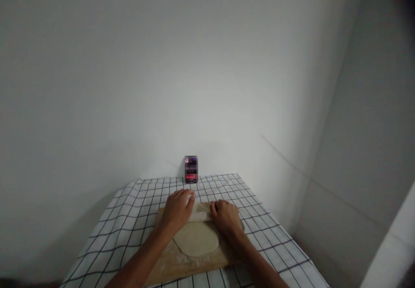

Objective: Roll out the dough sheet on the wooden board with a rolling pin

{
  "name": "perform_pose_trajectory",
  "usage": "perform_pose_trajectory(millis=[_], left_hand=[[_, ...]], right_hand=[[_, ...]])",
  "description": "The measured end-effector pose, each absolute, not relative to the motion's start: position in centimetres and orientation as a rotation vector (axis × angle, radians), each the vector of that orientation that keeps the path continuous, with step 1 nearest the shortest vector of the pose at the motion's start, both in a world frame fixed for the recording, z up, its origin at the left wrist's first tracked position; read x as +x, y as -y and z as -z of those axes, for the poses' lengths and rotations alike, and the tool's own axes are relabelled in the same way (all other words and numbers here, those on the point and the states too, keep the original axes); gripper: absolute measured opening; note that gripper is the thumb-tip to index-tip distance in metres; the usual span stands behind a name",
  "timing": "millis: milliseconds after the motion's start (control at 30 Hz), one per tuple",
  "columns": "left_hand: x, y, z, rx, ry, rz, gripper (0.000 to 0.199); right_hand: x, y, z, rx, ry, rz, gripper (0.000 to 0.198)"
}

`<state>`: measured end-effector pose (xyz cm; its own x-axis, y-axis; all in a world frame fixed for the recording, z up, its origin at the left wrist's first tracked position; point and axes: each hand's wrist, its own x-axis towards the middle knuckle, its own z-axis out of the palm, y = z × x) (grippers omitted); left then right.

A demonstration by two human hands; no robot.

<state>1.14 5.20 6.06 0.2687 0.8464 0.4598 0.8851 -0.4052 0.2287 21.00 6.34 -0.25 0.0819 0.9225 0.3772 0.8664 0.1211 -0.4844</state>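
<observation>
A flattened sheet of pale dough point(197, 240) lies on a floured wooden board point(171, 265). Across its far part runs a whitish rolling pin point(200, 216), its middle showing between my two hands. My left hand point(179, 206) is over the pin's left end, fingers bent forward and thumb along the inner side. On the other end my right hand point(226, 214) is curled over the pin, knuckles up. My palms and the undersides of my fingers are hidden, as are the covered parts of the pin.
The board rests on a table with a white, black-checked cloth point(123, 223). At the table's far edge a phone point(191, 169) leans upright against the pale wall point(207, 84). Another wall point(363, 149) stands to the right.
</observation>
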Motion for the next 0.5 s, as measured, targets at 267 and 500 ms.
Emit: perform_pose_trajectory(millis=[267, 500], left_hand=[[1.7, -9.2, -1.8, -2.562, 1.576, 0.417, 0.034], [2.4, -11.8, -1.9, -2.622, 1.483, 0.259, 0.036]], right_hand=[[21.2, -5.6, -0.7, -1.687, 2.093, 0.16, 0.03], [19.1, -7.7, -2.0, -1.734, 2.278, 0.134, 0.034]])
